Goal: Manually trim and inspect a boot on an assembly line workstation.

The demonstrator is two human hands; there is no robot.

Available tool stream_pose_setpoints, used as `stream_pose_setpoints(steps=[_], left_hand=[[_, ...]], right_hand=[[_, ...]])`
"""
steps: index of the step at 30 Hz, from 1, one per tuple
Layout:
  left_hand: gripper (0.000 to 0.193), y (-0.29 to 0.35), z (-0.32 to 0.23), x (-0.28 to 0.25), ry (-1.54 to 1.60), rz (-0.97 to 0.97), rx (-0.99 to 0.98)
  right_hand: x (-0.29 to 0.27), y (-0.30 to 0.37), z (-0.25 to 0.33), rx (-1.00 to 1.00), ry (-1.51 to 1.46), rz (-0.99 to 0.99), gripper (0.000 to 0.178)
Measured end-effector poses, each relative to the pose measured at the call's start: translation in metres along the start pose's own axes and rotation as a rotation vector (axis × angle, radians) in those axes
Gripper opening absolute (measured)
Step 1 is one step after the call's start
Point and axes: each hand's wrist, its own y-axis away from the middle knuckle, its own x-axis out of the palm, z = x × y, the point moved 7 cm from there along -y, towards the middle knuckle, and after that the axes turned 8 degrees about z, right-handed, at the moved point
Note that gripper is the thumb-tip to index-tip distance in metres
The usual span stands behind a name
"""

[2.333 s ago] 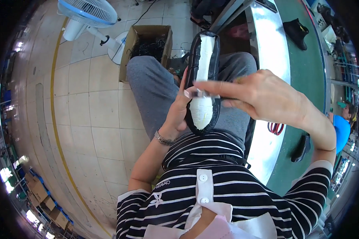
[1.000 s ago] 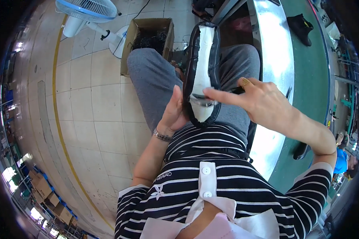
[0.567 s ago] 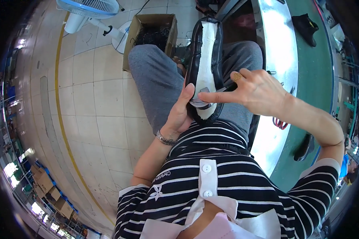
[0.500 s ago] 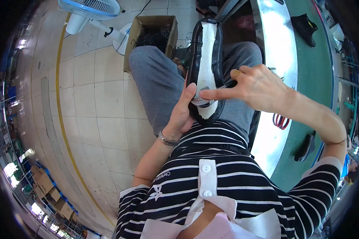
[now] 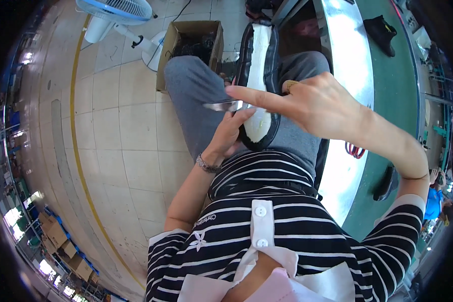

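Note:
A black shoe lies sole up between my knees, its long white underside facing me and black leather gathered along the edges. My left hand grips its near left side, thumb on the white surface. My right hand is over the shoe from the right, index finger stretched to the left. A shiny metal blade sticks out leftward beneath that finger, held by my right hand and crossing the shoe. Its handle is hidden under the hand, so the exact kind of tool cannot be made out.
A silver metal table runs along my right, red loop handles at its edge. Beyond it, a black boot and a black shoe rest on green. Ahead left stand a cardboard box with dark scraps and a fan.
My right hand and the metal blade have moved up and left, off the shoe's near end, which now shows as smooth white. My left hand still grips the shoe, slightly shifted.

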Motion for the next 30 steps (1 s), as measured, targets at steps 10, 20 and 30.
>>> stream_pose_setpoints(steps=[10, 20, 30], left_hand=[[0.055, 0.003, 0.003, 0.005, -0.046, 0.066, -0.115], [0.08, 0.001, -0.005, 0.014, -0.148, 0.093, -0.038], [0.06, 0.003, 0.003, 0.018, 0.096, 0.127, 0.078]], right_hand=[[-0.008, 0.002, 0.01, -0.037, -0.204, -0.274, 0.081], [-0.001, 0.0, 0.005, 0.031, -0.326, -0.299, 0.069], [0.043, -0.003, -0.021, 0.227, -0.646, 0.092, 0.056]])
